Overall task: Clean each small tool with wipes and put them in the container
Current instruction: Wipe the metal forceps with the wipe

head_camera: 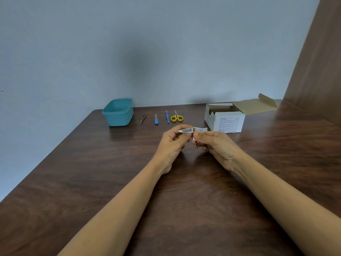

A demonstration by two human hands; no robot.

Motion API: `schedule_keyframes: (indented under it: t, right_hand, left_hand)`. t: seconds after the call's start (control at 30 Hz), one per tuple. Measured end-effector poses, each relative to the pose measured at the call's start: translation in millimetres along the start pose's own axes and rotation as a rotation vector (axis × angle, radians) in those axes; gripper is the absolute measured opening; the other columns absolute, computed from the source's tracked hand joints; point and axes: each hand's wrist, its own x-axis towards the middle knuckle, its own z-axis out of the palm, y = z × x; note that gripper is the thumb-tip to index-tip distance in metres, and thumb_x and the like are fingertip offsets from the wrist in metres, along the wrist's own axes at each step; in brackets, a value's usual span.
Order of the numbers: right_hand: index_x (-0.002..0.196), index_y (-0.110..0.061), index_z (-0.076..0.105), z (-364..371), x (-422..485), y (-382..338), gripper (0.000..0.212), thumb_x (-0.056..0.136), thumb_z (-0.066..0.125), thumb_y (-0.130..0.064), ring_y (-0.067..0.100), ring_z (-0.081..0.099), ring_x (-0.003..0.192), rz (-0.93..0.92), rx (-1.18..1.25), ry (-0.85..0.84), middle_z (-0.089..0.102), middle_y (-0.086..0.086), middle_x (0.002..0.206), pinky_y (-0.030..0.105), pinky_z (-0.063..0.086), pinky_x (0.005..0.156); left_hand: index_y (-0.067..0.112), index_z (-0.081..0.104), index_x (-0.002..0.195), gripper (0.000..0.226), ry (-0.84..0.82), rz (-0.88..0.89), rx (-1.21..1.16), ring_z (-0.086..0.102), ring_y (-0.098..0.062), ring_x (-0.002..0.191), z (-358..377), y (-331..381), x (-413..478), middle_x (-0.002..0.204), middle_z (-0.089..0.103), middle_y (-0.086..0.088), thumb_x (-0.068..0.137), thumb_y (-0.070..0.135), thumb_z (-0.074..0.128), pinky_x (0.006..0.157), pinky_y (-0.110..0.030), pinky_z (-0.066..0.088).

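Above the middle of the table both my hands hold a silver nail clipper [186, 130] with its lever swung open. My left hand [172, 143] pinches the lever end. My right hand [215, 143] grips the clipper's body together with a small white wipe [201, 129]. Behind them lie metal tweezers [143, 118], a short blue nail file [156, 119], a blue-handled tool [167, 116] and yellow-handled scissors [177, 117] in a row. A teal plastic container [118, 112] stands open at the far left of the row.
An open white cardboard box [227, 120] of wipes stands at the back right, its flap folded toward the wall. The dark wooden table [92, 163] meets a grey wall behind; a brown panel [317, 61] rises at the right.
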Motion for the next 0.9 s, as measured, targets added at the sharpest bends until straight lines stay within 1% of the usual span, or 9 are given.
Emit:
schedule_keyframes:
  t: [0.07, 0.13, 0.27, 0.37, 0.47, 0.57, 0.67, 0.77, 0.9]
  right_hand:
    - [0.085, -0.011, 0.075, -0.2, 0.4, 0.3, 0.023, 0.074, 0.072, -0.03, 0.008, 0.056, 0.071, 0.013, 0.039, 0.025, 0.073, 0.002, 0.078, 0.02, 0.038, 0.063]
    - [0.087, -0.01, 0.075, 0.2, 0.4, 0.2, 0.033, 0.068, 0.072, -0.037, 0.01, 0.054, 0.072, 0.013, 0.054, 0.033, 0.072, 0.003, 0.078, 0.021, 0.038, 0.063]
    - [0.085, -0.012, 0.075, 0.0, 0.8, -0.5, 0.038, 0.065, 0.07, -0.044, 0.011, 0.053, 0.072, 0.008, 0.027, -0.001, 0.071, 0.001, 0.074, 0.022, 0.036, 0.064]
    - [0.083, -0.011, 0.075, -3.1, 2.7, -2.1, 0.035, 0.069, 0.069, -0.042, 0.007, 0.056, 0.069, 0.015, -0.061, -0.075, 0.071, 0.0, 0.073, 0.022, 0.036, 0.063]
    - [0.074, -0.014, 0.073, -5.1, 4.1, -2.1, 0.018, 0.08, 0.067, -0.031, 0.007, 0.058, 0.069, 0.016, -0.155, -0.161, 0.07, 0.0, 0.073, 0.024, 0.037, 0.065]
    - [0.07, -0.016, 0.072, -5.5, 4.8, -1.4, 0.018, 0.084, 0.066, -0.025, 0.008, 0.058, 0.072, 0.014, -0.173, -0.178, 0.07, -0.001, 0.072, 0.025, 0.038, 0.068]
    - [0.07, -0.016, 0.073, -2.4, 2.7, -0.8, 0.026, 0.077, 0.066, -0.039, 0.008, 0.057, 0.073, 0.004, -0.117, -0.119, 0.07, -0.001, 0.072, 0.026, 0.037, 0.07]
    - [0.084, -0.011, 0.074, -0.8, 1.7, 0.1, 0.041, 0.071, 0.064, -0.048, 0.011, 0.057, 0.077, 0.002, -0.073, -0.068, 0.07, 0.001, 0.074, 0.025, 0.037, 0.07]
    - [0.076, -0.011, 0.072, -0.8, 1.0, -3.1, 0.035, 0.074, 0.064, -0.046, 0.007, 0.057, 0.07, 0.0, -0.115, -0.129, 0.069, 0.002, 0.074, 0.026, 0.035, 0.07]
  left_hand:
    - [0.023, 0.067, 0.097, 0.013, -0.022, 0.038, 0.035, 0.047, -0.017, 0.083, 1.0, -0.9, -0.2, 0.086, 0.064, 0.002, 0.094, 0.015, 0.057, 0.065, -0.02, 0.038]
    - [0.025, 0.068, 0.094, 0.015, -0.026, 0.064, 0.047, 0.046, -0.018, 0.08, 1.7, -1.6, 0.2, 0.08, 0.064, 0.006, 0.093, 0.013, 0.058, 0.061, -0.015, 0.038]
    - [0.025, 0.068, 0.094, 0.017, -0.005, 0.078, 0.065, 0.048, -0.013, 0.076, 1.6, -3.0, 0.6, 0.077, 0.065, 0.01, 0.094, 0.012, 0.058, 0.058, -0.011, 0.039]
    - [0.025, 0.068, 0.097, 0.015, 0.004, 0.04, 0.073, 0.052, -0.008, 0.078, 1.3, -3.4, 0.8, 0.082, 0.066, 0.004, 0.095, 0.016, 0.056, 0.062, -0.012, 0.042]
    - [0.015, 0.07, 0.104, 0.017, 0.027, -0.015, 0.07, 0.055, -0.005, 0.081, 1.0, -2.9, 2.4, 0.093, 0.069, -0.001, 0.095, 0.02, 0.056, 0.067, -0.017, 0.042]
    - [0.011, 0.069, 0.11, 0.022, 0.044, -0.047, 0.068, 0.057, -0.009, 0.087, 1.2, -2.3, 3.2, 0.103, 0.071, -0.005, 0.095, 0.021, 0.056, 0.071, -0.021, 0.041]
    - [0.019, 0.069, 0.104, 0.016, 0.035, -0.045, 0.064, 0.057, -0.005, 0.085, 2.6, -2.4, 4.3, 0.093, 0.071, 0.001, 0.095, 0.021, 0.056, 0.07, -0.019, 0.043]
    - [0.026, 0.068, 0.094, 0.016, 0.011, -0.011, 0.071, 0.054, 0.009, 0.067, 4.2, -1.5, 3.4, 0.077, 0.068, 0.01, 0.095, 0.017, 0.055, 0.06, -0.008, 0.042]
    - [0.021, 0.069, 0.097, 0.014, 0.038, -0.007, 0.077, 0.056, 0.003, 0.074, 4.2, -1.9, 2.7, 0.084, 0.068, 0.003, 0.096, 0.019, 0.055, 0.064, -0.012, 0.043]
